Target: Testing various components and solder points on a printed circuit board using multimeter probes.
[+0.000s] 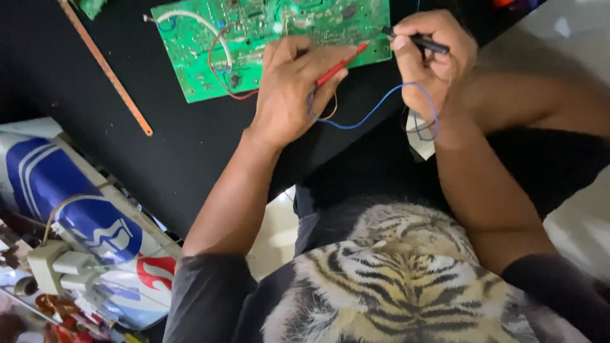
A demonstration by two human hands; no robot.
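Left hand (289, 89) clenched on red probe (340, 64), right hand (435, 57) clenched on black probe (422, 42); both tips touching green board (254, 38). Board flat on black table (159, 152), orange strip (105, 67) alongside.

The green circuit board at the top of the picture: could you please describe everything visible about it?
The green circuit board lies flat and tilted on a black surface, solder side up, its top edge out of frame. White and red wires loop across it. The left hand rests on its lower edge with a red probe; the right hand holds a black probe at its right corner.
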